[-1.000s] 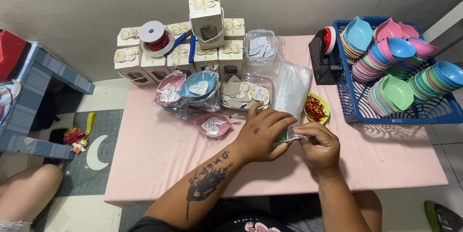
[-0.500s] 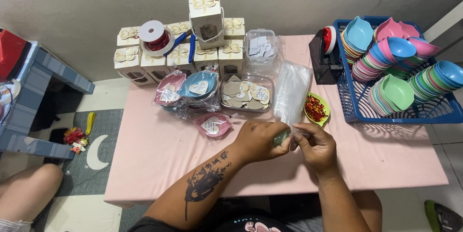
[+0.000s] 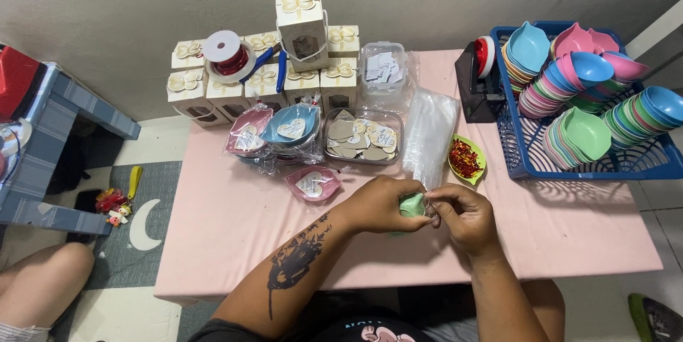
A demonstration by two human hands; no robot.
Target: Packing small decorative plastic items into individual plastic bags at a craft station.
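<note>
1. Off the bench's left edge stands a blue-and-grey stool (image 3: 50, 136), with small toys (image 3: 114, 201) on the grey floor mat (image 3: 142, 242) and someone's bare knee (image 3: 43, 271) in the bottom left corner.
2. Along the back edge of the pink bench (image 3: 235, 235), cream gift boxes (image 3: 206, 93) stand stacked, and a spool of red ribbon (image 3: 226, 55) rests on them.
3. In front of the boxes lie wrapped heart-shaped dishes (image 3: 274, 132), with one pink wrapped dish (image 3: 311, 184) apart, nearer the front edge.
4. The left hand (image 3: 380, 205) comes in from the front edge with its fingers curled closed around a small green dish (image 3: 413, 205); only a patch of the dish shows, so I cannot tell how its long axis lies.
5. The right hand (image 3: 462, 217) meets it from the right side, fingers pinched shut on what seems to be clear film at the dish's right edge. Both hands are at the dish, and the left carries it.
6. Just behind the hands lie a clear tray of heart tags (image 3: 363, 136) and a stack of clear bags (image 3: 430, 136), which runs front to back.
7. Right of the bags sits a green dish of red bits (image 3: 466, 159).
8. At the right back corner, a blue basket (image 3: 519, 150) holds rows of coloured dishes (image 3: 583, 79), with a black tape dispenser (image 3: 477, 79) beside it.
</note>
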